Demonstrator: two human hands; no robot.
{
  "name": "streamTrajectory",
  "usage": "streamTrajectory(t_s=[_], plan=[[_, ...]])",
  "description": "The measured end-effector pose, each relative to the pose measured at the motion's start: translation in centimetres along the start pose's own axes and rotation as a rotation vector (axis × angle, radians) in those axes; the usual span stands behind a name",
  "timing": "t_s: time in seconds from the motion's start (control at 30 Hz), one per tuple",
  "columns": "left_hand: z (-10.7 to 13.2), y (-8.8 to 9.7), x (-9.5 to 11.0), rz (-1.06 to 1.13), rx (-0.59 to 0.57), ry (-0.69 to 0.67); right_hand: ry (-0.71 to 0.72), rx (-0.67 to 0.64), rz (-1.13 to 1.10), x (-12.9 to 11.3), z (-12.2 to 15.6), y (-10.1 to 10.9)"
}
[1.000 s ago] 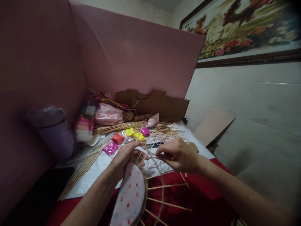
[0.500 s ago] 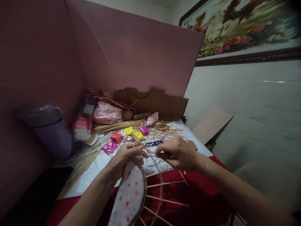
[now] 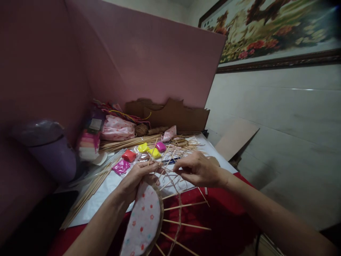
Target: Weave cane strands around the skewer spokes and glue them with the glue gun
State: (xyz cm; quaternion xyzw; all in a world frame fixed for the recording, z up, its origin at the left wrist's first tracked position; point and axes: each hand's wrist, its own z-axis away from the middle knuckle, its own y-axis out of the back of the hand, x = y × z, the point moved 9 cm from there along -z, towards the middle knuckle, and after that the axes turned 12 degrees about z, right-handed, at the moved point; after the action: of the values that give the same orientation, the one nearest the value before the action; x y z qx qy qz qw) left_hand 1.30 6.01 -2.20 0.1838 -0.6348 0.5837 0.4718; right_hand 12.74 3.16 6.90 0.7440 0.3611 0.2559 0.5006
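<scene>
A round base [image 3: 144,220] covered in white fabric with small red and teal flowers hangs tilted at the lower middle. Thin wooden sticks [image 3: 186,224] fan out from its edge, and brown twine [image 3: 180,209] runs across them in a ring. My left hand [image 3: 140,176] grips the frame at its upper side, thumb and fingers closed around the sticks there. To the right, my right hand [image 3: 198,169] is pinched beside the upper sticks, with a strand of twine leading to its fingertips. The exact grip of those fingertips is partly hidden.
Clay packets in red [image 3: 129,155], yellow and magenta lie on white paper behind my hands. Further back are bundled sticks [image 3: 130,143], a twine ball [image 3: 141,130] and torn cardboard [image 3: 183,115]. A purple container [image 3: 55,156] stands left. Red cloth [image 3: 223,209] covers the table front.
The whole view has shifted slightly, so things sit a little further left. Both hands keep their grips, and the right hand's position beside the sticks is nearly the same.
</scene>
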Motion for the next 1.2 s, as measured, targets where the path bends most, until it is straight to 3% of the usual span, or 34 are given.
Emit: streamTrajectory(t_s=[0.33, 1.2], plan=[[0.04, -0.37, -0.01, 0.000, -0.033, 0.026, 0.010, -0.079, -0.021, -0.12, -0.13, -0.60], [0.11, -0.53, 0.07, -0.022, -0.057, 0.011, 0.015, -0.094, 0.058, -0.16, -0.86, -0.94]])
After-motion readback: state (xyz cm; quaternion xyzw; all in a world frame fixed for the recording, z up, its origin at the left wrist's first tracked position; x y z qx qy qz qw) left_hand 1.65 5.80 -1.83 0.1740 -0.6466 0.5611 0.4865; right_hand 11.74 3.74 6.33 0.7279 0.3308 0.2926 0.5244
